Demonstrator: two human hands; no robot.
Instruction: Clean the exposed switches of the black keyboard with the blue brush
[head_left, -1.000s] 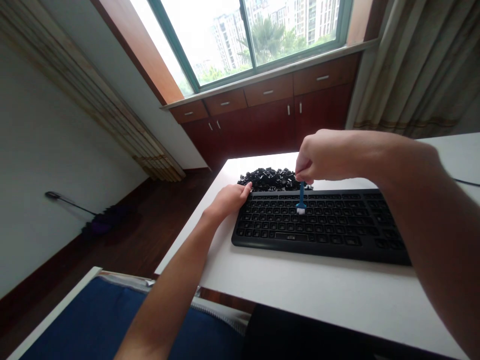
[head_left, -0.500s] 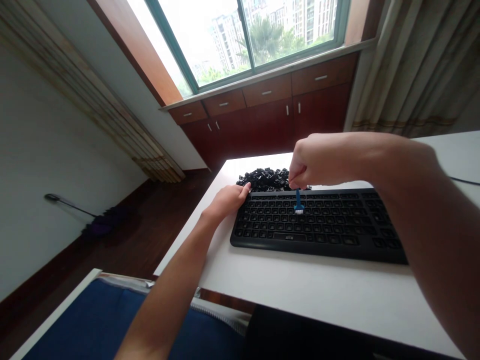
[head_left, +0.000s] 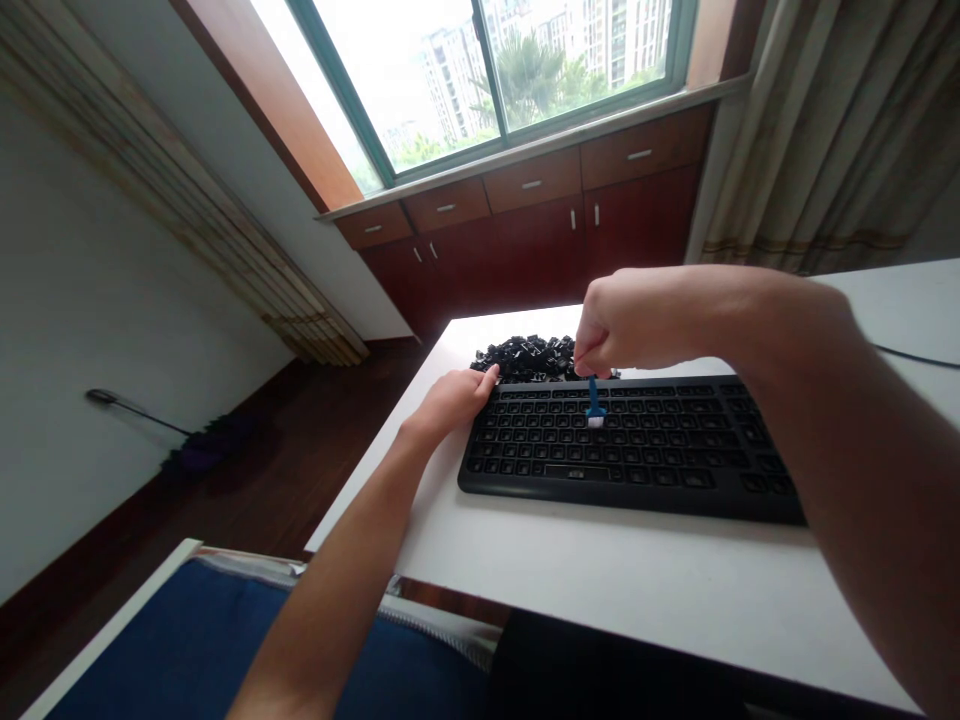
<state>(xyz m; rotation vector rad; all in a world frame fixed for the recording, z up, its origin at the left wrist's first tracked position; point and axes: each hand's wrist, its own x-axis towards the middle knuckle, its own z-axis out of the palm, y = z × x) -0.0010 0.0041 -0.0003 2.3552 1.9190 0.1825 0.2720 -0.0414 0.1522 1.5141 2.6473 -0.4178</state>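
The black keyboard [head_left: 660, 435] lies directly below the right hand's fingers, its rows of square key sockets bare and dark inside, a long slot nearer the wearer. Pinched tight between the fingertips of the right hand [head_left: 637, 318] is a small blue brush [head_left: 595, 409], handle up, its short white bristles pointing down at the sockets; whether they touch cannot be told. The thumb of the left hand [head_left: 450, 397] rests at the keyboard's far left corner; its other fingers are mostly hidden, so how far they close is unclear. Between both hands' fingers, just beyond the keyboard, loose black keycaps [head_left: 521, 357] lie heaped on the white counter [head_left: 600, 560]. Well past the fingers, the wooden drawers [head_left: 534, 172] and red cabinet doors [head_left: 637, 220] are closed, contents hidden.
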